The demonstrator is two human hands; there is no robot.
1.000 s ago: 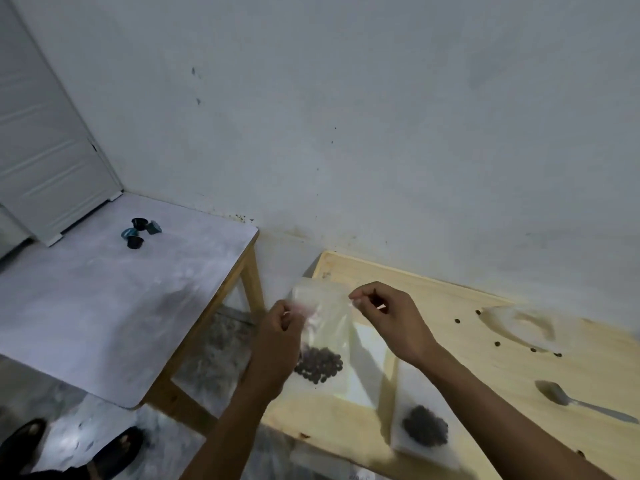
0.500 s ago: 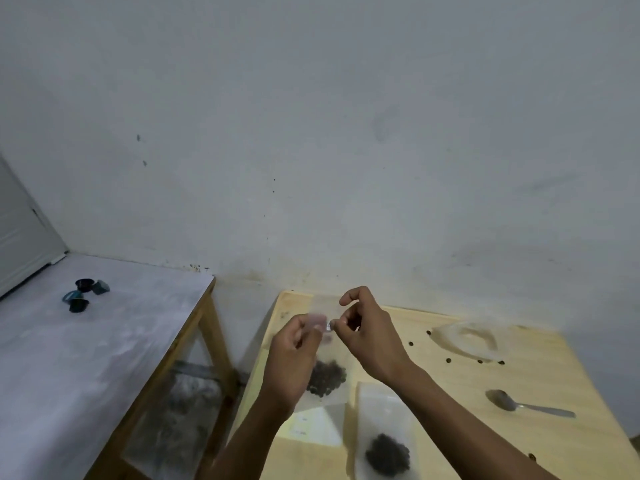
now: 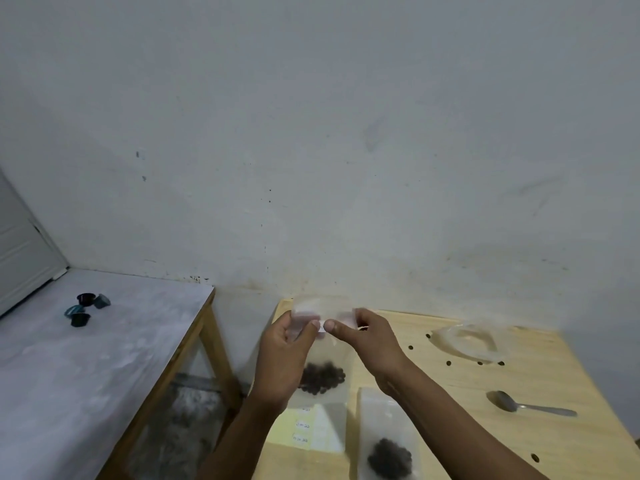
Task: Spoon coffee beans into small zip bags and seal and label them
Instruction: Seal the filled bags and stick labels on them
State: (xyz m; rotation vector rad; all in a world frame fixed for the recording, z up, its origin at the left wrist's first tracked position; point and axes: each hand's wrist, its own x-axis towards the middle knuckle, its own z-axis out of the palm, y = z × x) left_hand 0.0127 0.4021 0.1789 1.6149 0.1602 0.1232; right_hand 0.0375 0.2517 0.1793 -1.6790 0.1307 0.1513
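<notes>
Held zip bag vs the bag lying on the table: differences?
The held zip bag hangs upright, its top pinched by the left hand and right hand; the lying bag rests flat on the wooden table, untouched. Both are clear, each holding a clump of coffee beans.

grey side table (image 3: pixel 104 358), four small capsules (image 3: pixel 85 308) on it, white wall (image 3: pixel 346 133)

Clear plastic bag (image 3: pixel 323 344), wooden table (image 3: pixel 519 393)

zip bag (image 3: pixel 320 348) upright, beans (image 3: pixel 322 377) at bottom | second bag (image 3: pixel 386 441) flat on table
</notes>
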